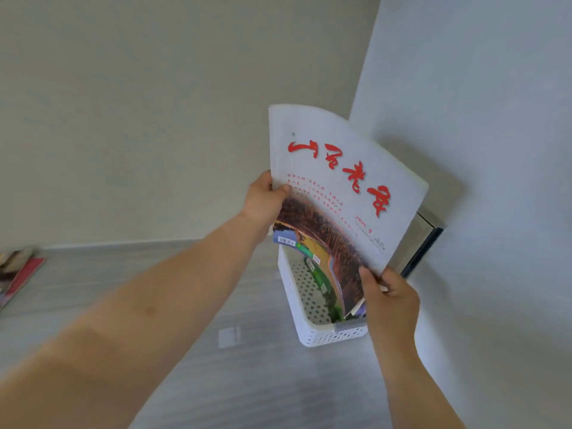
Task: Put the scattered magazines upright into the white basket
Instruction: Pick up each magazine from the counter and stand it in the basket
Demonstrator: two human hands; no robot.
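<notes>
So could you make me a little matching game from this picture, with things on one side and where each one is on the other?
Things:
1. white magazine with red lettering
2. white basket
3. red-covered magazine
4. right hand

Places or states:
A. lying on the floor, far left
B. pinching the held magazine's lower corner
C. standing on the floor by the wall
D. held in the air, cover showing

Pairs: 1-D, 2-C, 3-A, 4-B

Open floor (247, 366) left of the white basket (328, 337), wall (495, 181) close on its right, magazine (334, 181) over its mouth.
</notes>
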